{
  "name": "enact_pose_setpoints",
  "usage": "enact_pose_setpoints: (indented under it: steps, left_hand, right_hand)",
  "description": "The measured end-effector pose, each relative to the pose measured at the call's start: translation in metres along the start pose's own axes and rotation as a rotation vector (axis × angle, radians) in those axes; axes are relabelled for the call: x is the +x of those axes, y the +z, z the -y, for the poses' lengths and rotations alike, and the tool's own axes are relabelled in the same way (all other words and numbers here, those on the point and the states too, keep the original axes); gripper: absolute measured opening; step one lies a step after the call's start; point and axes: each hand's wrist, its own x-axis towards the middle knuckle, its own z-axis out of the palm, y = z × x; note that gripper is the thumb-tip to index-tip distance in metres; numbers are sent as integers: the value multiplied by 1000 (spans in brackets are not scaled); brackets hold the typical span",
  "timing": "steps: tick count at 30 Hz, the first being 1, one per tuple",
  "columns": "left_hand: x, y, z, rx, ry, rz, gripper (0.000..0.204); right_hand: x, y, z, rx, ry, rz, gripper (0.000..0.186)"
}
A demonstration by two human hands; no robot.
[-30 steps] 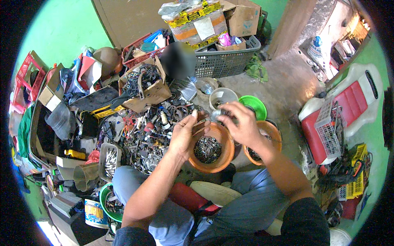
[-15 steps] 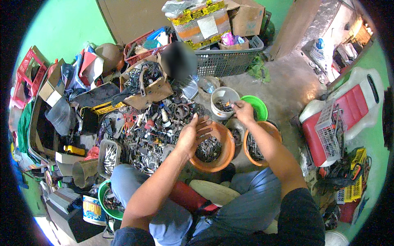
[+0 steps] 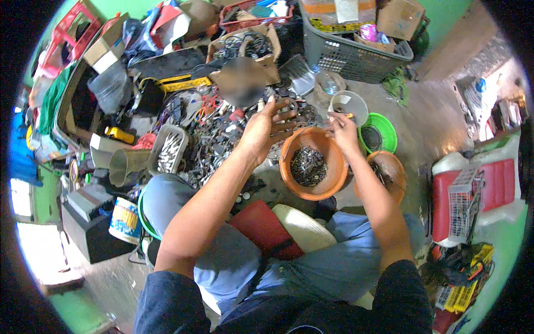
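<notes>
My left hand [image 3: 267, 125] is open, fingers spread and holding nothing visible, above a heap of mixed small metal and plastic parts [image 3: 214, 139]. My right hand [image 3: 340, 131] is loosely curved with fingers apart and nothing clear in it, over the right rim of a large orange pot [image 3: 292, 181] of small metal hardware, just below a white bucket [image 3: 359, 103] with a few items inside. A green basin [image 3: 385, 128] stands beside the bucket, and a second orange pot [image 3: 396, 175] of parts is partly behind my right forearm.
A grey tray [image 3: 167, 147] of white pieces stands left. A grey basket [image 3: 356, 61], cardboard box [image 3: 270, 69] and crates line the back. At right are a red-and-white padded seat [image 3: 495, 183], a wire basket [image 3: 464, 203] and yellow crates [image 3: 467, 286]. My bent legs border the near side.
The view has tilted downward and shifted. A second ago my right hand held a shiny round item; it moved to the white bucket, then drew back, now without that item visible.
</notes>
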Motion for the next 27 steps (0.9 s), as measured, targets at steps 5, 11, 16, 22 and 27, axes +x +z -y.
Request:
enact_pose_setpoints:
  steps: [5, 11, 16, 22, 27]
  left_hand:
    - [-38, -34, 1, 51, 8, -182, 57]
    - [-52, -96, 39, 146, 56, -380, 55]
    - [-52, -160, 134, 413, 72, -782, 58]
    - [-53, -218, 219, 396, -192, -969, 55]
    - [-32, -217, 269, 349, -384, -1065, 69]
  right_hand:
    - [-36, 57, 19, -142, -91, 291, 27]
    - [-76, 104, 15, -153, -81, 424, 23]
    - [-100, 135, -37, -204, -35, 422, 28]
    - [-143, 180, -72, -31, 343, 185, 27]
    - [-146, 203, -131, 176, 783, -14, 44]
